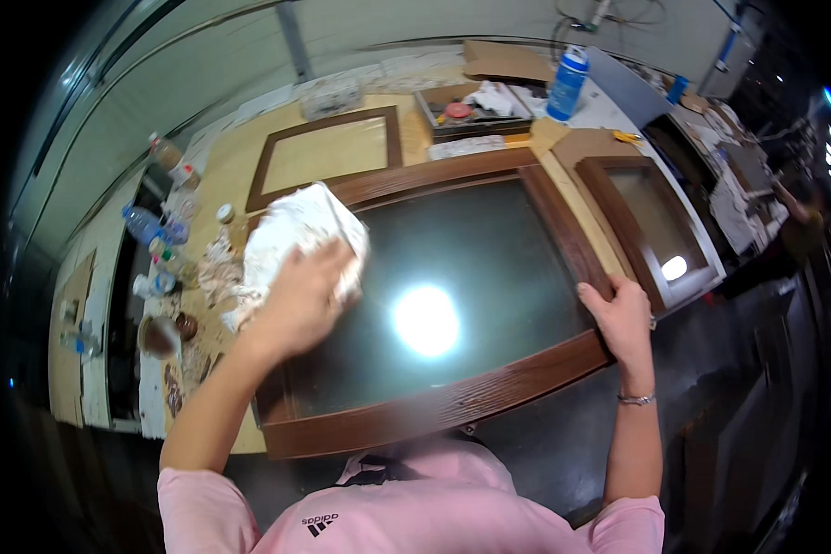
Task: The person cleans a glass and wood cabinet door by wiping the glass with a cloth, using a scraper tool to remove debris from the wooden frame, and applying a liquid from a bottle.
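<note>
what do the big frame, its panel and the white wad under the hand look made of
Frame: looks like dark-stained wood, grain lines visible. Panel: likely glass, glossy, mirroring a lamp glare. Wad under the left hand: soft crumpled cloth or paper, unclear which.

Under your left hand [306,297] the rag [291,231] is soft, crumpled white cloth, lying on the glass pane [452,277], which is dark, smooth and glossy (a lamp glares off it). Around that pane the frame [452,406] looks like grained brown wood with a satin sheen. Beyond the frame, the surface [240,157] is matt pale board.
</note>
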Demonstrator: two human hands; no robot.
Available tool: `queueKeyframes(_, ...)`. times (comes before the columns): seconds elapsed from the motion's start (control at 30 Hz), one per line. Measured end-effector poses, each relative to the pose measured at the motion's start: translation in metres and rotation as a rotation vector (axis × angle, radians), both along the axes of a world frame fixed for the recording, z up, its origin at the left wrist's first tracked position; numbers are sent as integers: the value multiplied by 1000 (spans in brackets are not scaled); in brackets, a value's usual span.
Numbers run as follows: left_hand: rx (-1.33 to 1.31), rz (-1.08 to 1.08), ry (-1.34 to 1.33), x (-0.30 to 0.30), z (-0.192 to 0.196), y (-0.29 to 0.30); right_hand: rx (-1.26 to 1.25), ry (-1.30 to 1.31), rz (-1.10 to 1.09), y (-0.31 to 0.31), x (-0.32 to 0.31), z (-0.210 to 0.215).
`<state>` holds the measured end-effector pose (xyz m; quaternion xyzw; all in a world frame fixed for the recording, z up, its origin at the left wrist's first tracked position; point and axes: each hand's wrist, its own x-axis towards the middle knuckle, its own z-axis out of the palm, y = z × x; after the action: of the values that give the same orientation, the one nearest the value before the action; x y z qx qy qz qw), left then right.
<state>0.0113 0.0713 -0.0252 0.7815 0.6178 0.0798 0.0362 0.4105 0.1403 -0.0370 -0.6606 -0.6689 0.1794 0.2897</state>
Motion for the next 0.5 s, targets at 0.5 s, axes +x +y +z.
queueKeyframes(0.5, -20, 601, -802, -52, 21, -140, -78, 9, 203, 44, 50, -1)
